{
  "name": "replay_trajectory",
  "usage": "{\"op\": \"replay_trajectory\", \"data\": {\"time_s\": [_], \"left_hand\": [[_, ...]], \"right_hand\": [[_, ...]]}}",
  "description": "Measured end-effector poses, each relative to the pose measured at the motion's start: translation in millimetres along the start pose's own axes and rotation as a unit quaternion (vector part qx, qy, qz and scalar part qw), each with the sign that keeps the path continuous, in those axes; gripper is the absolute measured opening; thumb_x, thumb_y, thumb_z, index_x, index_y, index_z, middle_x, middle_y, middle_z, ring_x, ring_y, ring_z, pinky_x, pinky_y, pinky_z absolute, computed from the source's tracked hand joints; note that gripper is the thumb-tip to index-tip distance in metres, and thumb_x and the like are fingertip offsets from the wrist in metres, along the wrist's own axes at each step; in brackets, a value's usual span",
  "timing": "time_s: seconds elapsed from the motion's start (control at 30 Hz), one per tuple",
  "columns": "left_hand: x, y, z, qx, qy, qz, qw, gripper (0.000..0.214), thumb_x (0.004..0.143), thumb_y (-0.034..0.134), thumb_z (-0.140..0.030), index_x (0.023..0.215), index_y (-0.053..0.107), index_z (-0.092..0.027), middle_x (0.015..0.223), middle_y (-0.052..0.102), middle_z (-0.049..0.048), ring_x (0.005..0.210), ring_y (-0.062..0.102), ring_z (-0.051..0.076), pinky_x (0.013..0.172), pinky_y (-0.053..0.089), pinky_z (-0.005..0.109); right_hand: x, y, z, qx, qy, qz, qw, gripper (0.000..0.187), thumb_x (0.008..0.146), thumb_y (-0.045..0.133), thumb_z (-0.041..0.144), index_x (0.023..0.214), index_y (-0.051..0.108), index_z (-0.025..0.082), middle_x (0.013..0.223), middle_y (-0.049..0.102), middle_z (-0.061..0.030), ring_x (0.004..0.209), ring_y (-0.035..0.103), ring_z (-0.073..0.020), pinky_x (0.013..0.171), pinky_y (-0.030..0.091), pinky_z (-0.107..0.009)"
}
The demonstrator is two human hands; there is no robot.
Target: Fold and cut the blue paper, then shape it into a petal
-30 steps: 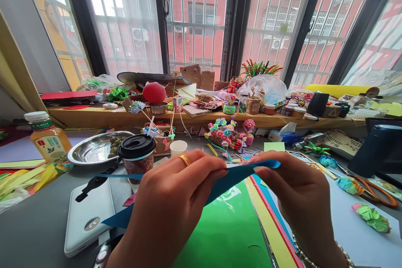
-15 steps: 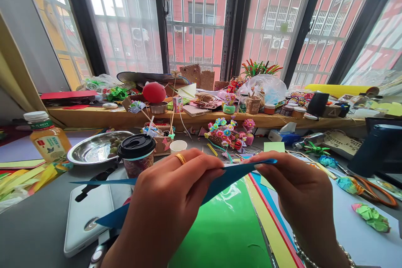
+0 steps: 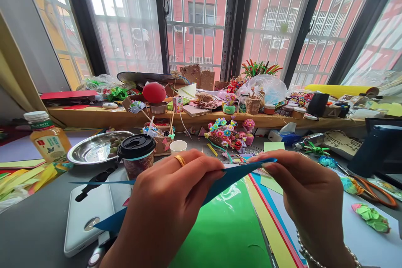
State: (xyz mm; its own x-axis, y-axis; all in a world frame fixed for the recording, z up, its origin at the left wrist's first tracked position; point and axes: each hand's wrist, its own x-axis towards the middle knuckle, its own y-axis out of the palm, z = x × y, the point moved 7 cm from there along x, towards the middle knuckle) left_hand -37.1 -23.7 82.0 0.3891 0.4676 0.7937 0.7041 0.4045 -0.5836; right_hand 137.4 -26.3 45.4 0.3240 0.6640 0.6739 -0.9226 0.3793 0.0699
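Observation:
My left hand (image 3: 166,205), with a gold ring on one finger, pinches a folded sheet of blue paper (image 3: 234,173) held up in front of me. My right hand (image 3: 306,197), a bracelet at its wrist, pinches the same sheet near its right tip. The paper runs edge-on from left to right above a stack of coloured sheets, with a green sheet (image 3: 226,230) on top. Both hands are closed on the paper's fold.
A lidded coffee cup (image 3: 137,155), a steel bowl (image 3: 96,147) and a juice bottle (image 3: 47,138) stand at the left. A white power bank (image 3: 88,213) lies by my left arm. Orange-handled scissors (image 3: 373,190) and paper crafts lie right. The windowsill (image 3: 94,115) is crowded with craft items.
The blue paper has sunk slightly and tilted, and my right hand has shifted a little to the right along it. My left hand has hardly moved.

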Motion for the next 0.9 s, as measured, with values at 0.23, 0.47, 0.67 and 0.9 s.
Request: {"op": "replay_trajectory", "data": {"time_s": [0.23, 0.47, 0.67, 0.9], "left_hand": [[-0.2, -2.1, 0.5, 0.013, 0.01, -0.003, 1.0, 0.012, 0.079, 0.051, -0.019, 0.078, 0.062, -0.023, 0.075, 0.066, -0.0066, 0.065, 0.06, 0.007, 0.062, 0.044, 0.014], [-0.2, -3.2, -0.9, 0.019, 0.009, -0.007, 1.0, 0.011, 0.078, 0.053, -0.019, 0.077, 0.062, -0.024, 0.075, 0.066, -0.0076, 0.065, 0.06, 0.006, 0.062, 0.044, 0.013], [-1.2, -3.6, -0.5, 0.024, 0.012, -0.01, 1.0, 0.011, 0.078, 0.053, -0.02, 0.077, 0.062, -0.024, 0.074, 0.065, -0.008, 0.065, 0.06, 0.006, 0.062, 0.043, 0.012], [-1.8, -3.9, 0.1, 0.022, 0.022, -0.006, 0.999, 0.013, 0.08, 0.05, -0.018, 0.079, 0.062, -0.024, 0.077, 0.065, -0.0075, 0.065, 0.059, 0.006, 0.061, 0.043, 0.013]], "right_hand": [[-0.8, 0.1, 3.8, -0.019, -0.027, -0.002, 0.999, 0.016, 0.067, 0.067, 0.015, 0.071, 0.07, 0.031, 0.068, 0.07, 0.006, 0.061, 0.064, -0.0113, 0.056, 0.053, -0.017], [-0.1, -0.8, 4.6, -0.027, -0.049, 0.003, 0.998, 0.02, 0.067, 0.066, 0.013, 0.072, 0.07, 0.031, 0.069, 0.07, 0.0079, 0.061, 0.065, -0.0089, 0.056, 0.053, -0.013], [-0.2, 0.6, 6.1, -0.03, -0.051, 0.008, 0.998, 0.021, 0.068, 0.066, 0.012, 0.073, 0.07, 0.032, 0.069, 0.07, 0.0089, 0.061, 0.064, -0.0076, 0.056, 0.052, -0.01], [0.2, 1.1, 6.0, -0.026, -0.053, 0.004, 0.998, 0.02, 0.068, 0.066, 0.013, 0.074, 0.07, 0.031, 0.069, 0.07, 0.0082, 0.06, 0.064, -0.0082, 0.055, 0.052, -0.012]]}}
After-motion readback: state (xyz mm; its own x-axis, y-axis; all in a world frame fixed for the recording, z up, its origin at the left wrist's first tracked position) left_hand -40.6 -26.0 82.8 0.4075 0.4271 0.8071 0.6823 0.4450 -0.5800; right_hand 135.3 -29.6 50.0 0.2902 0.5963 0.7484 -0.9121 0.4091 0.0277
